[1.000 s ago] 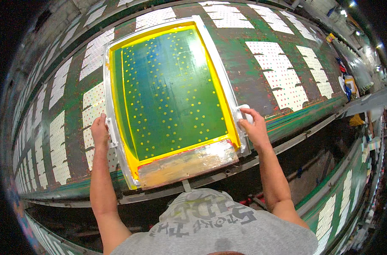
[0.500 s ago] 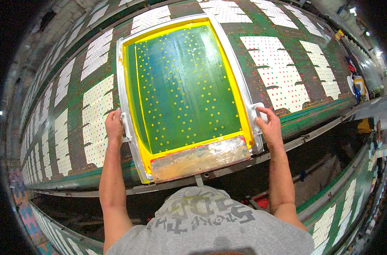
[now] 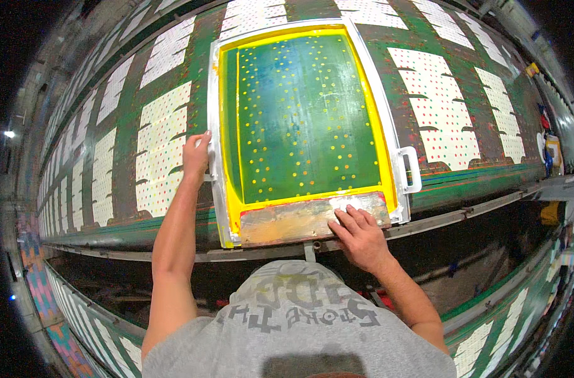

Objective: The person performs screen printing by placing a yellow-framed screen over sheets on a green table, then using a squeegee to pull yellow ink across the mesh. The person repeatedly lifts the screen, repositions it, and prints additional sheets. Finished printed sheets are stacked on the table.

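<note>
A screen printing frame [image 3: 306, 126], white outside with a yellow inner border and dotted green mesh, lies on the long printing table. My left hand [image 3: 196, 154] is closed on the frame's left handle. My right hand [image 3: 359, 236] lies on the wooden board [image 3: 280, 220] along the frame's near edge, fingers apart and bent slightly. The white right handle [image 3: 412, 170] stands free.
Rows of dotted white cut sheets [image 3: 431, 107] lie either side on the green-brown table [image 3: 375, 75]. A metal rail [image 3: 444, 214] runs along the near edge. Assorted items [image 3: 552, 154] sit at the far right. Another table with sheets [image 3: 507, 321] shows below right.
My right hand has left the right handle and moved down-left onto the wooden board. The frame appears further right and slightly higher in view; my left hand still holds its handle.
</note>
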### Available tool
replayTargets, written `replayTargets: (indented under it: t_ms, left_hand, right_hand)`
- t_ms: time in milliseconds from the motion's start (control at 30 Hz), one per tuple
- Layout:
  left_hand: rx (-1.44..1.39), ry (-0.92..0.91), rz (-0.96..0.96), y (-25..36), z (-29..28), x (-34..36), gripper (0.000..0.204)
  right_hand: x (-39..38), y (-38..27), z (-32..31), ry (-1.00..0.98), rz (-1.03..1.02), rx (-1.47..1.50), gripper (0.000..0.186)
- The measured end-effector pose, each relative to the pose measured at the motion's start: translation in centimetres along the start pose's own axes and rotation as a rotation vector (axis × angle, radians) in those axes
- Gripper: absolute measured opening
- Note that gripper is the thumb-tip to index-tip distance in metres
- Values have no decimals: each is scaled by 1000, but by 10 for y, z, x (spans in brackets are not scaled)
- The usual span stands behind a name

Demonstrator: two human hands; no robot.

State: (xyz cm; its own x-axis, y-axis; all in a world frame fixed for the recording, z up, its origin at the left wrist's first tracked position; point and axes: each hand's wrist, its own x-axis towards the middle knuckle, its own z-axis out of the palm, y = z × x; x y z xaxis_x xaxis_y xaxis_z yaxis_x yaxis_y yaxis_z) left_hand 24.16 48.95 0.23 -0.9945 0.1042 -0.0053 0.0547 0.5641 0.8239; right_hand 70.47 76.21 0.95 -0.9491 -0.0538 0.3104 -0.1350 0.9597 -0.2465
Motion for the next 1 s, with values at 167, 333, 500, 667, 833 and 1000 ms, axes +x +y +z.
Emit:
replayTargets:
  t_ms: [167, 333, 500, 667, 833, 1000]
  left_hand:
    - [41, 21, 77, -4, 6, 0, 46]
    - [154, 45, 80, -3, 4, -6, 36]
    - [127, 24, 89, -1, 2, -9, 28]
    - [74, -46, 136, -8, -1, -6, 26]
    - [106, -132, 272, -19, -7, 4, 25]
    - [79, -72, 326, -28, 1, 4, 23]
  right_hand:
    - [9, 2, 7, 35, -70, -107, 46]
    - [38, -13, -19, -15, -75, -146, 49]
    - [90, -48, -9, -96, -67, -134, 48]
    - [130, -52, -10, -362, 109, -165, 40]
    - [120, -67, -34, -365, 135, -113, 37]
    - [94, -85, -18, -307, 183, -127, 53]
